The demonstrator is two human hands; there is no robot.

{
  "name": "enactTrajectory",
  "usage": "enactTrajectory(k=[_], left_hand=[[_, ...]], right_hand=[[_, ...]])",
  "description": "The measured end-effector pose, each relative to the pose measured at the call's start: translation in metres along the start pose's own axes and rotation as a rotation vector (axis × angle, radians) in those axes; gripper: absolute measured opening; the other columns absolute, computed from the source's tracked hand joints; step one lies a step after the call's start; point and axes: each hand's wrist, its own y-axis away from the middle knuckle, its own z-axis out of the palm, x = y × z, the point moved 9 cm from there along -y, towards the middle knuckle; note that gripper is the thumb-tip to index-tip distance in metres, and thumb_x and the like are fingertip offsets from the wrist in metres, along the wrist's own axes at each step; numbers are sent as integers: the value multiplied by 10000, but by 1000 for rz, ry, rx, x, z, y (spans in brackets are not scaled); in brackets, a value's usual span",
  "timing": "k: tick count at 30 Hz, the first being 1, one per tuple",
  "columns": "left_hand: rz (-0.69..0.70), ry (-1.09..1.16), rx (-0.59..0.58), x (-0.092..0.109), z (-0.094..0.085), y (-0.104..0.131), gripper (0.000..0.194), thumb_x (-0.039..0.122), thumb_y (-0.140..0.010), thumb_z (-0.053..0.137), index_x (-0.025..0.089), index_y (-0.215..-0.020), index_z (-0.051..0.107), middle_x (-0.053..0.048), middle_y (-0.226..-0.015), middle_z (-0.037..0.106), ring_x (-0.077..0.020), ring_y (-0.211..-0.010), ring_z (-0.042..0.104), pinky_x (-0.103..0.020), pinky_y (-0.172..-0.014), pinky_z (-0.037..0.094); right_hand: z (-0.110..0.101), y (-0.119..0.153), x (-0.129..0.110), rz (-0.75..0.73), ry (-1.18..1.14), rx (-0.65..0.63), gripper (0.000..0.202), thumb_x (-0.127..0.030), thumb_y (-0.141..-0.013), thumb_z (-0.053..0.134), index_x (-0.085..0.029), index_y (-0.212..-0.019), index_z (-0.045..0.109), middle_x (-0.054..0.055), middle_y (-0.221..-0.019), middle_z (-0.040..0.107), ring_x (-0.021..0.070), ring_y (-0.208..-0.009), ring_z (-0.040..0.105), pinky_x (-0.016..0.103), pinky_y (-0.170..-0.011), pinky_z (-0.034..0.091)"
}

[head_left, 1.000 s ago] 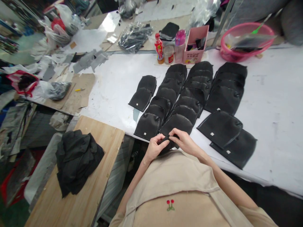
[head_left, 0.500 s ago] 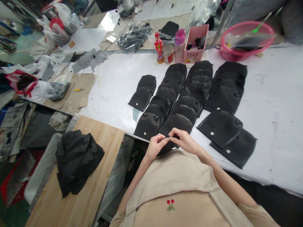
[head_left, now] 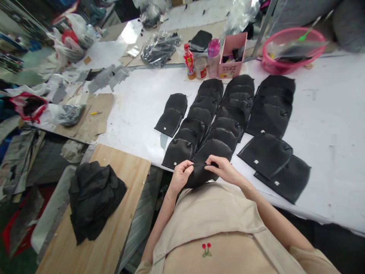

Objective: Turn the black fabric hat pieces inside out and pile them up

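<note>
Between my hands, close to my apron at the table's front edge, is a black fabric piece (head_left: 199, 176). My left hand (head_left: 180, 176) pinches its upper edge at the left. A short way along the same edge, my right hand (head_left: 221, 167) pinches it too, fingers closed. The lower part of the piece is hidden against the apron. Just beyond my hands, rows of overlapping black pouch-like pieces (head_left: 214, 150) lie on the white table. Two more black pieces (head_left: 265, 154) with small white tags overlap to the right, and a short column (head_left: 168, 121) lies to the left.
A pink basin (head_left: 293, 68), a pink box (head_left: 232, 68), a pink-lidded bottle (head_left: 213, 57), a jar and a red-labelled drink bottle (head_left: 189, 62) stand at the back. At the left, dark cloth (head_left: 94, 201) lies on a wooden board (head_left: 134, 167). Scraps and plastic bags cover the far left.
My hands have moved apart along the edge of the black piece, the left one going left. More of the piece shows between them. The view has shifted slightly.
</note>
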Motion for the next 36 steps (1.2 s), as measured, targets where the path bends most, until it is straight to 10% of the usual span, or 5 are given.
enactTrajectory(k=[12,19,29,36], left_hand=[[168,-308,8,15,2,1,262,333,-918,441,162,-781,586,20,-688,510,-110,-649,449,-213,-614,352],[66,-195,-23,4,4,0,281,388,-890,512,169,-713,512,33,-666,432,-103,-626,383,-216,-594,321],[23,111,138,-9,-41,-3,305,404,-860,566,176,-692,454,41,-645,345,-99,-599,293,-221,-563,267],[12,169,166,-16,-39,-3,308,409,-856,568,179,-696,441,43,-636,367,-94,-604,325,-208,-573,299]], right_hand=[[12,-5,-4,-51,14,11,171,-295,-896,572,-194,-760,543,-12,-740,578,133,-690,516,243,-641,371],[14,-8,2,-1,72,25,186,-313,-899,565,-196,-758,533,-19,-700,576,128,-650,505,244,-613,353],[-19,-7,26,33,33,-88,244,-379,-812,672,-188,-702,568,-33,-673,559,120,-642,479,235,-611,351],[-23,-8,36,119,-88,62,247,-390,-813,629,-181,-690,585,-8,-678,597,138,-661,508,250,-618,370]])
